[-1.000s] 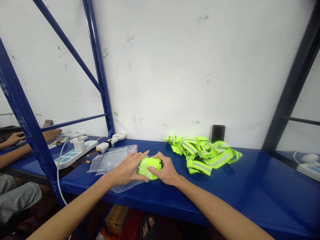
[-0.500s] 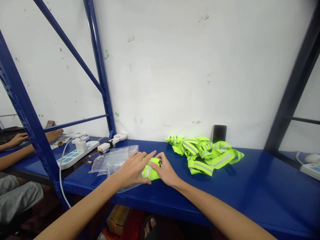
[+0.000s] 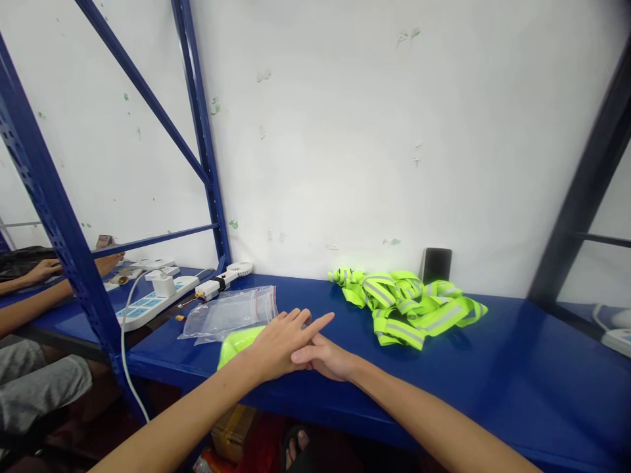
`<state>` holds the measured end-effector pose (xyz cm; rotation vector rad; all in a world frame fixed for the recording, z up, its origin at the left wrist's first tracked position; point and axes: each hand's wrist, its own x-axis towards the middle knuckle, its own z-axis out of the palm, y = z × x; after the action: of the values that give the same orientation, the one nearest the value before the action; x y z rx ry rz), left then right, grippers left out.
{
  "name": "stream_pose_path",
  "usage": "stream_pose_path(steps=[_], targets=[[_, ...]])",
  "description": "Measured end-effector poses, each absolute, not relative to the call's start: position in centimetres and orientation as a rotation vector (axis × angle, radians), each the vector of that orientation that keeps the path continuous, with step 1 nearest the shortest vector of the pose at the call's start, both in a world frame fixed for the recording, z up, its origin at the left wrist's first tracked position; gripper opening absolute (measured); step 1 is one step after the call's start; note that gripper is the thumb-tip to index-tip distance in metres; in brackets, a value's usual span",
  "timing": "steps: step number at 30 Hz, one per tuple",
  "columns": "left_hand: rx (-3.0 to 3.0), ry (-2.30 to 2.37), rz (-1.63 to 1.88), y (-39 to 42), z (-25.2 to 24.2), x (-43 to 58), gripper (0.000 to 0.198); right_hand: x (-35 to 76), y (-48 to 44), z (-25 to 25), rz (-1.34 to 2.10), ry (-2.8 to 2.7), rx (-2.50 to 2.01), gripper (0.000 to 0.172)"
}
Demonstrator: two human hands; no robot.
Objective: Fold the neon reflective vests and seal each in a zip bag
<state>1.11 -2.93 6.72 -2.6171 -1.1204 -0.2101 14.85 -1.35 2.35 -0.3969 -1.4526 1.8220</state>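
Observation:
My left hand (image 3: 280,341) lies flat with its fingers stretched out, pressing on a folded neon-yellow reflective strap (image 3: 234,343) at the near edge of the blue shelf (image 3: 493,381). The strap shows only at the left of my wrist and seems to sit in a clear bag. My right hand (image 3: 331,360) is tucked under the left fingers, so its own fingers are hidden. A stack of clear zip bags (image 3: 231,310) lies just behind the strap.
A loose pile of neon reflective straps (image 3: 409,305) lies at the back right, with a dark phone (image 3: 436,265) leaning on the wall. A small white fan (image 3: 224,279) and power strip (image 3: 152,299) sit at the left. Another person's hands (image 3: 39,270) work beyond the blue upright (image 3: 54,197).
The folded strap has gone from between both hands to under my left hand and leftward. My left hand has slid over my right hand.

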Motion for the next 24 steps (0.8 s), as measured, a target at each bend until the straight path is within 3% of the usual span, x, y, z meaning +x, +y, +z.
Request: stream_pose_path(steps=[5,11,17,21,24], targets=[[-2.733,-1.324,-0.294,-3.2,7.2,0.9,0.094,14.4,-0.9,1.7,1.882,-1.48,-0.397,0.037],[-2.623,-1.565,-0.388,-2.6,7.2,-0.3,0.063,14.4,0.1,1.4,1.842,-1.458,-0.469,0.038],[-2.6,-1.708,-0.369,-2.2,7.0,-0.4,0.053,14.9,0.8,1.2,1.715,-1.483,-0.545,0.035],[-2.738,-1.688,-0.589,-1.5,7.9,-1.6,0.058,15.0,1.0,0.8,1.682,-1.404,-0.619,0.042],[-2.661,-1.642,-0.903,-1.0,8.6,-2.5,0.046,14.8,0.9,0.9,1.62,-1.371,-0.709,0.045]])
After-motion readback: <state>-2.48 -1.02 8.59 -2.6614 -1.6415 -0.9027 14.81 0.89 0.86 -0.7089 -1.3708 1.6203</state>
